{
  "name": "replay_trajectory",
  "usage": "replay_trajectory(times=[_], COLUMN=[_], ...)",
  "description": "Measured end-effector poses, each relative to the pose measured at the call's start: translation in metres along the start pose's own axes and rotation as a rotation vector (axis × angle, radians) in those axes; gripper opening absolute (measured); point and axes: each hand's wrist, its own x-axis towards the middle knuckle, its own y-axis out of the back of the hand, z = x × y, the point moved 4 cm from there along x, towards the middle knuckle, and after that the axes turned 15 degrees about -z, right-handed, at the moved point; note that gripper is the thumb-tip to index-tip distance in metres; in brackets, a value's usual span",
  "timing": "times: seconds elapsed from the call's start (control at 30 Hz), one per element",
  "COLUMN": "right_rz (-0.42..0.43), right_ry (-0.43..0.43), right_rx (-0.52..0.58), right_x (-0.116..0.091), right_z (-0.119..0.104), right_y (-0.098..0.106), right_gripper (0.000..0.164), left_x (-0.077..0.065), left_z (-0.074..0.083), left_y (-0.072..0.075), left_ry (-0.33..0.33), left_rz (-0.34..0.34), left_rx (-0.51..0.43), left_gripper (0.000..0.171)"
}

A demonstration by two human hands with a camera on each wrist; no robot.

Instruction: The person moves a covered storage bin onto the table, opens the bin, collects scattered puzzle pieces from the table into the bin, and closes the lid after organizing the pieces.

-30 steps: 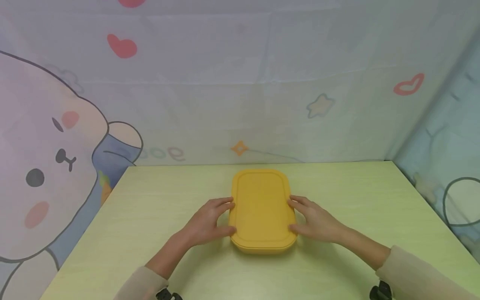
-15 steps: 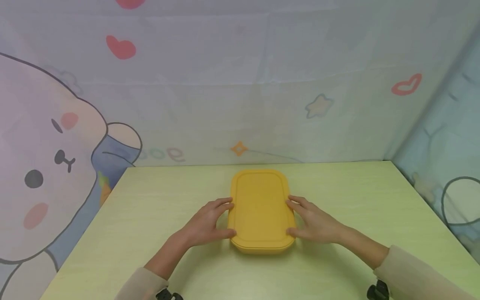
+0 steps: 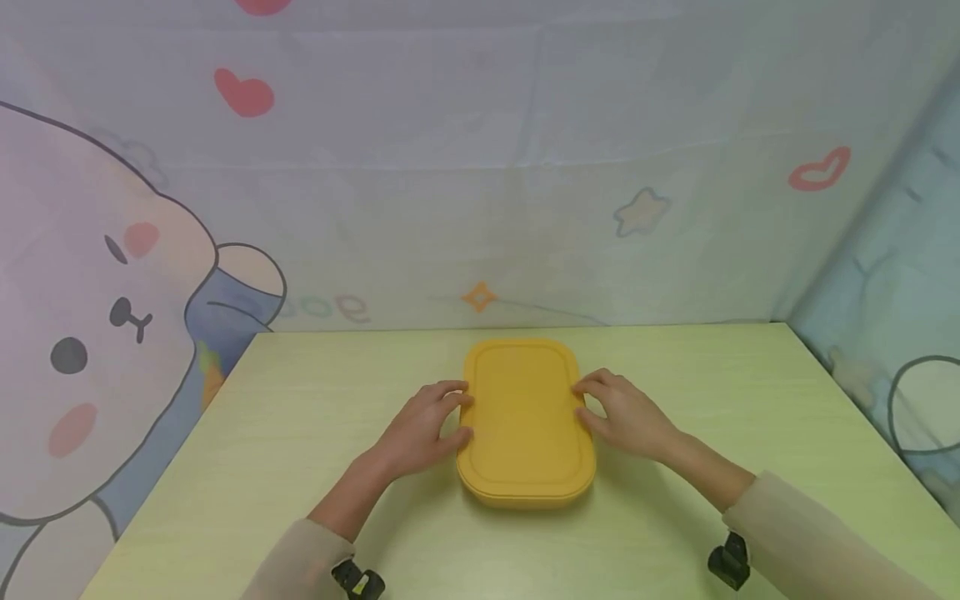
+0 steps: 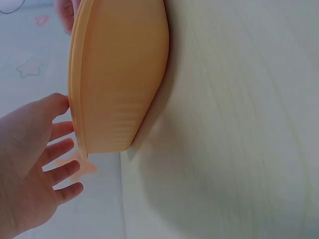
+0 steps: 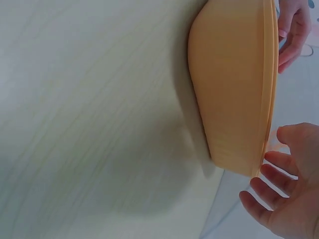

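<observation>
A yellow lidded food container (image 3: 525, 421) sits on the table with its lid (image 3: 522, 400) on and its long side pointing away from me. At its left edge is my left hand (image 3: 422, 429), thumb and fingertips right at the lid's rim. In the left wrist view, that hand's thumb (image 4: 56, 105) meets the rim while the other fingers are spread out beyond it. My right hand (image 3: 628, 415) is at the opposite edge, its fingertips close to the rim. The right wrist view shows these fingers (image 5: 266, 191) extended and the thumb (image 5: 289, 134) apart from the rim. The lid hides the container's inside.
The pale yellow-green table (image 3: 337, 392) extends on both sides of the container. Behind it hangs a printed cloth (image 3: 420, 208) with hearts, a star and a cartoon animal. Black wrist devices (image 3: 729, 560) are worn at both sleeves.
Both hands have moved farther up along the container's sides, away from me, with thumbs drawn nearer to the fingers. The container and its lid have stayed in place.
</observation>
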Motion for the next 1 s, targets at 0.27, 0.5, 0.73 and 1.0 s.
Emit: replay_trajectory(times=[0.27, 0.5, 0.73, 1.0], right_rz=[-0.025, -0.071, -0.12, -0.131], right_ry=[0.001, -0.024, -0.045, -0.054], right_rx=[-0.007, -0.053, -0.07, -0.048], right_x=[0.017, 0.029, 0.036, 0.039], right_z=[0.01, 0.015, 0.021, 0.021], right_y=[0.001, 0.003, 0.001, 0.004], right_gripper=[0.039, 0.043, 0.045, 0.046], left_x=[0.019, 0.029, 0.034, 0.037], left_z=[-0.01, -0.017, -0.018, -0.019], left_y=[-0.002, -0.004, -0.005, -0.007], left_ry=[0.034, 0.097, 0.099, 0.148], left_rz=[0.029, -0.005, -0.023, -0.042], left_rx=[0.009, -0.006, 0.005, 0.016], left_gripper=[0.041, 0.046, 0.043, 0.044])
